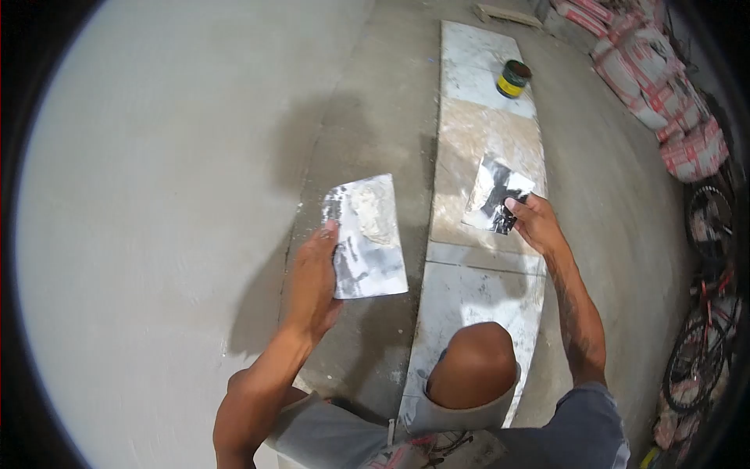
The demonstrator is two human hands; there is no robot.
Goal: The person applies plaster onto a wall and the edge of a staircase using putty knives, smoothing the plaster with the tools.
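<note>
Bent knee (473, 367) at lower centre, putty-smeared rectangular steel plate (367, 234) clasped in left hand (312, 277), small grey metal scraper (496, 195) pinched by right hand (535, 223)

1. The larger metal plate (366, 237) — rectangular, face up, smeared grey-white with a lump of pale putty near its top, gripped along its left edge by the left hand (312, 285)
2. The smaller blade (497, 197) — streaked black and white, tilted, pinched at its lower right corner by the right hand (535, 223)
</note>
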